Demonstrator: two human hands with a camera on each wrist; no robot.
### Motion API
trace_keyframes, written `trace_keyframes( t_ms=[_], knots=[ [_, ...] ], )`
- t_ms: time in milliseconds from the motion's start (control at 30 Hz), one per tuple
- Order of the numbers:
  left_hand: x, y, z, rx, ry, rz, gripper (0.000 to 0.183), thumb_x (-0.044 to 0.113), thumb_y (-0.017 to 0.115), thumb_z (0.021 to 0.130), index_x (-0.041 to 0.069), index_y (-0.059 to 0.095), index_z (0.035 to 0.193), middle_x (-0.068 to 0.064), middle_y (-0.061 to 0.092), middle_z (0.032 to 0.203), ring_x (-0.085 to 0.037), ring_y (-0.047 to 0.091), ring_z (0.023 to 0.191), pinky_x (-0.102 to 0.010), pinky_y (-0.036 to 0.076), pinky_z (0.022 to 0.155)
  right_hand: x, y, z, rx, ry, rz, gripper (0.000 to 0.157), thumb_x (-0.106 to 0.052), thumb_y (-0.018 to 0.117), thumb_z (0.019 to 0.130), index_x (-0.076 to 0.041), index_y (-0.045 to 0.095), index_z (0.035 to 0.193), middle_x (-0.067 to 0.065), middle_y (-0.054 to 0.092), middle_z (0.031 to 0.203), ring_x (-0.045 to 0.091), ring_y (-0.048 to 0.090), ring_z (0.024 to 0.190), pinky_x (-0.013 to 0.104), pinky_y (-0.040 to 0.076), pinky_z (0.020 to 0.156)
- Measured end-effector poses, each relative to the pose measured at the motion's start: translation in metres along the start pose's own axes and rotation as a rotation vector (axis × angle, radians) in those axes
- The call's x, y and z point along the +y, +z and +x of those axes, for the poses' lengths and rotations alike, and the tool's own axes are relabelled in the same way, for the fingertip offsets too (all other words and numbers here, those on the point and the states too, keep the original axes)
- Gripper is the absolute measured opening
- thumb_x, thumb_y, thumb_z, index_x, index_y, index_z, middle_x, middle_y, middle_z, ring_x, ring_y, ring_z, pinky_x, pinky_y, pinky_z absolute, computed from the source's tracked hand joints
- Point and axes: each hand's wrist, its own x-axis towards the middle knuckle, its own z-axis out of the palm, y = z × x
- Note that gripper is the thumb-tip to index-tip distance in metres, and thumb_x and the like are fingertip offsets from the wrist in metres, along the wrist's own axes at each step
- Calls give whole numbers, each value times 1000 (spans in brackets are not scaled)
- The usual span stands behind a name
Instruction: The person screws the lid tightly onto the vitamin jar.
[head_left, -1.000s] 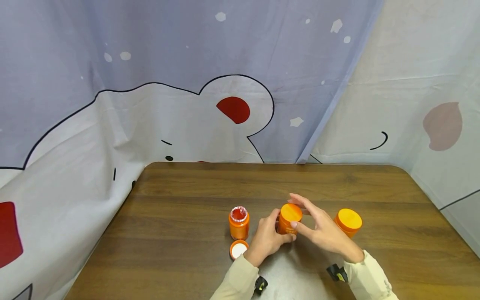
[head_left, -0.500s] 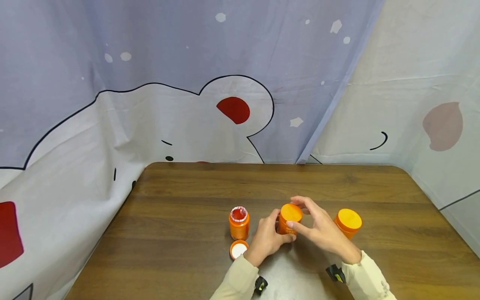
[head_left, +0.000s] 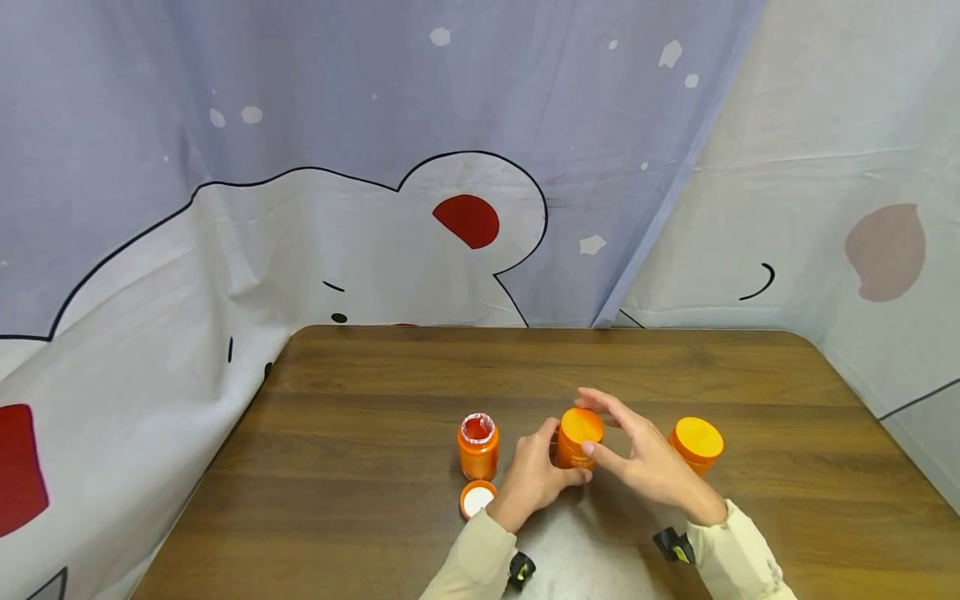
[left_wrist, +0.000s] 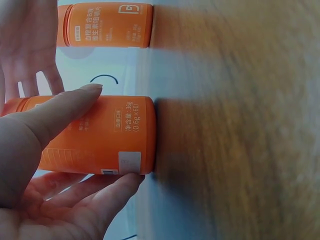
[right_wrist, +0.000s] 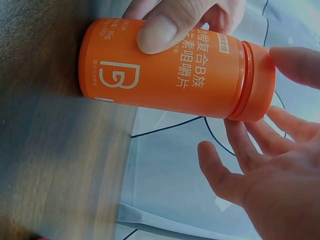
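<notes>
A capped orange pill bottle (right_wrist: 165, 75) stands upright on the table in front of me. My left hand (head_left: 536, 475) grips its body from the left, thumb across the label side and fingers round the opposite side. At the top, my right hand (head_left: 645, 462) holds the bottle's orange cap (right_wrist: 260, 82) between thumb and fingertips. The cap sits on the neck. Left of my hands is an uncapped orange bottle (head_left: 478, 454) with torn foil round its mouth. A loose cap (head_left: 477, 500) lies in front of it, white inside up, partly hidden by my left wrist.
Another capped orange bottle (head_left: 697, 442) stands to the right, partly behind my right hand. All rest on a brown wooden table (head_left: 337, 467). A printed curtain (head_left: 360, 233) hangs behind the table and along its sides.
My right thumb and fingers turned round the cap half a second ago, thumb going left, and are now back near their earlier position. My left hand and the bottle stayed in place.
</notes>
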Motion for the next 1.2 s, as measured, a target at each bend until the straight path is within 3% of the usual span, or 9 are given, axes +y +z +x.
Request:
trace_keyframes(
  t_ms=[200, 467, 700, 967, 1100, 1200],
  knots=[
    [0, 0, -1, 6, 7, 2, 54, 29, 81, 68, 15, 53, 111, -1, 65, 104, -13, 60, 91, -30, 48, 83, 3, 1, 1, 24, -10, -3, 57, -22, 69, 82, -22, 42, 132, -6, 55, 121, 12, 50, 110, 30, 41, 93],
    [-1, -1, -2, 24, 26, 7, 51, 29, 82, 67, 15, 55, 107, 1, 65, 96, -11, 59, 84, -26, 48, 77, 3, 5, 1, 57, -7, -18, 55, -24, 73, 79, -18, 47, 127, -6, 54, 116, 10, 51, 103, 42, 44, 87],
    [0, -2, -2, 13, 20, -2, 52, 29, 82, 67, 16, 54, 109, 1, 65, 99, -12, 60, 87, -26, 48, 78, 3, 4, 0, 48, 24, -23, 66, -30, 74, 77, -23, 39, 132, -9, 45, 122, 13, 45, 111, 29, 39, 93],
    [0, -2, -1, 6, 22, -11, 52, 27, 82, 67, 15, 54, 109, 1, 65, 100, -12, 60, 89, -27, 48, 79, -20, -5, -1, -11, -26, 11, 67, -13, 69, 82, -12, 33, 138, 2, 42, 136, 16, 40, 122, 29, 36, 95],
    [0, -2, -1, 3, 27, -9, 53, 27, 82, 67, 15, 54, 110, 0, 65, 101, -12, 60, 88, -27, 48, 79, -7, -2, -1, -39, -58, 41, 68, -13, 65, 85, -19, 28, 142, -1, 39, 140, 13, 38, 124, 28, 36, 96],
    [0, -1, -1, 8, 31, -4, 52, 27, 82, 67, 15, 54, 109, 0, 65, 100, -11, 60, 86, -26, 48, 77, 4, 1, -1, -45, -68, 50, 68, -11, 63, 86, -20, 27, 142, -1, 41, 139, 17, 40, 124, 29, 36, 97]
  ],
)
